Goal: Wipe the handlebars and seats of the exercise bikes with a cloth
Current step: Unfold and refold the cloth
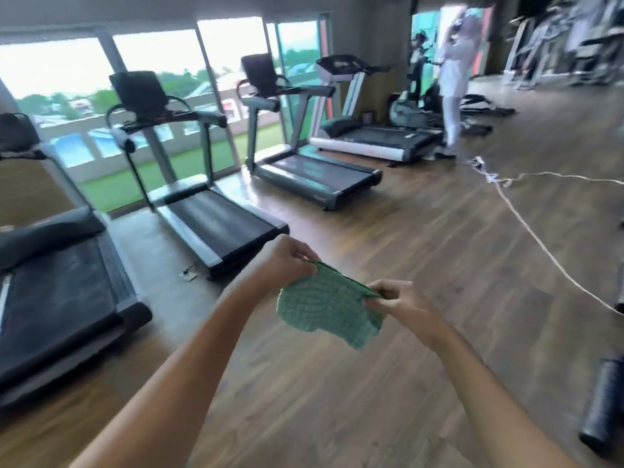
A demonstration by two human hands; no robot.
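Left edge of the wooden floor [371,383], along the windows: a row of treadmills. The nearest treadmill [60,292] sits lower left, the second treadmill [209,224] and third treadmill [317,177] step back from it, and the fourth treadmill [371,136] is near the back wall. None of them is a task target. Centre, low: the left hand [287,261] pinches the upper left end of the green cloth [331,305], fingers curled on its edge. The cloth is a checked-weave rag held in the air over bare floor. It is stretched between the two hands, its lower edge hangs loose, and it touches no machine. The right hand [398,302] pinches the other end of the top edge, thumb and fingers closed on the fabric. Both hands are grasping the cloth, neither is free. At the back, just right of the fourth treadmill, is what looks like an exercise bike [403,109] with a pale round housing. It is blurred, its handlebars and seat can't be made out, and it is well apart from the hands. A person in white [452,79] stands just beside it. On the right a pale cable [540,244] trails across the floor toward the right edge, and a dark foam roller [604,407] lies at the lower right edge. Step, as judged: prep, spreading or folding the cloth, with no bike surface wiped yet. The next move calls for crossing the floor to the bike, keeping clear of the cable and the person, then bunching the cloth into one hand and pressing it on a handlebar.
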